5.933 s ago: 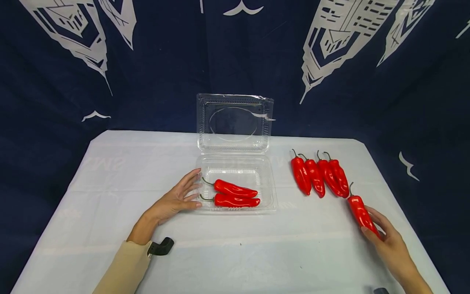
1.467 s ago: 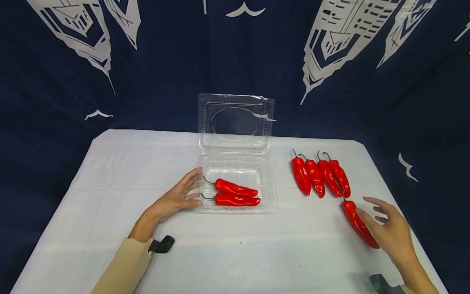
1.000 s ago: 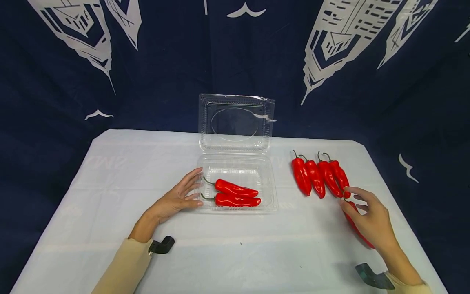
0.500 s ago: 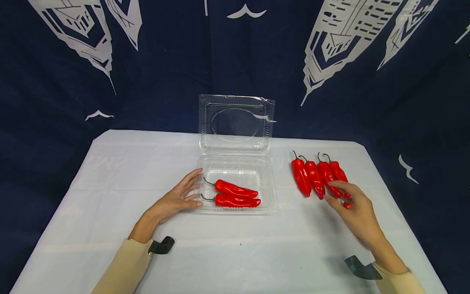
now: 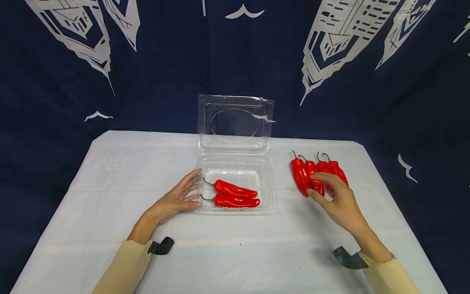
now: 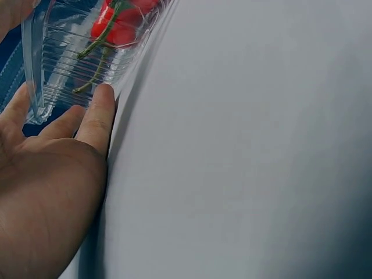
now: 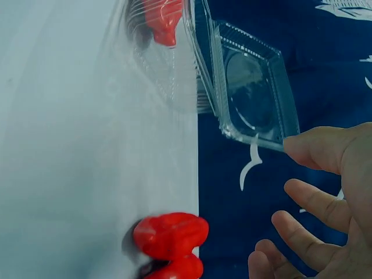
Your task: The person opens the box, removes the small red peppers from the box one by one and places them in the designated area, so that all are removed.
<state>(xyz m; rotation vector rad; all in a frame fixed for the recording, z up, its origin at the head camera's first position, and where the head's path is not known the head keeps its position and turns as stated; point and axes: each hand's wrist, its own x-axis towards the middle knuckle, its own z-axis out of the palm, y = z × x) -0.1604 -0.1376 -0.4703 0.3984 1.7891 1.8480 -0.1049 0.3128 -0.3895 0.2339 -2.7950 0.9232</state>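
Observation:
A clear plastic clamshell box [image 5: 266, 175] stands with its lid [image 5: 235, 122] raised behind it. Two glossy red peppers [image 5: 236, 188] with green stems lie side by side in its base. My left hand [image 5: 176, 198] rests at the box's left side, fingers spread and fingertips at its wall; the left wrist view shows the same hand [image 6: 52, 186] there. My right hand [image 5: 339, 204] is over a row of several red peppers [image 5: 300, 175], covering the lower ends of some. Nothing shows between its spread fingers [image 7: 314, 206]. A separate pepper nearer the front is hidden behind this hand and forearm.
A white cloth [image 5: 235, 249] covers the table, with its cut-cornered far edge just behind the box. A dark blue curtain [image 5: 165, 81] with white prints hangs behind. Black wrist-mounted devices [image 5: 161, 246] sit at both beige sleeves [image 5: 125, 267].
My right hand has let go of the front pepper, which it held in the oldest frame, and has moved left and away from me over the row. The left hand stays put.

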